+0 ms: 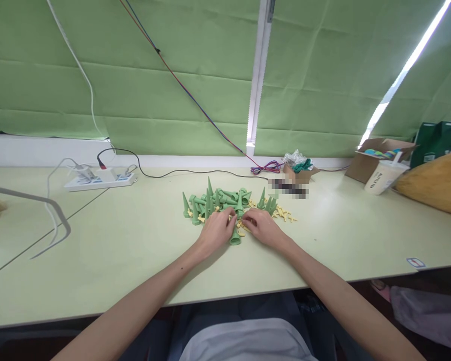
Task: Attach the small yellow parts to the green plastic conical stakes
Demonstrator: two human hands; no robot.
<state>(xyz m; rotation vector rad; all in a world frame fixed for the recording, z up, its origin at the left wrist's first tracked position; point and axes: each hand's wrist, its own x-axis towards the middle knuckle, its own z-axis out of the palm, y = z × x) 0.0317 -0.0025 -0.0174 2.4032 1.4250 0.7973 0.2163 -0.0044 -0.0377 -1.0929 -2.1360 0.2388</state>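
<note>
Several green cone-shaped pieces (226, 196) lie and stand in a pile at the middle of the table. Small yellow pieces (284, 214) are scattered among them and off to the right. My left hand (218, 226) is at the pile's front edge, its fingers curled together; what they hold, if anything, is too small to make out. Close beside it, my right hand (260, 224) has its fingertips pinched near the yellow bits, and their contents are hidden. A green cone (235, 236) lies between the hands with its open end toward me.
At the back left a white power strip (100, 180) carries plugs and cables. A small opened box (299, 173) sits behind the pile to the right. Farther right are a cardboard box (363, 168), a white cup (384, 176) and a yellow bag (436, 180).
</note>
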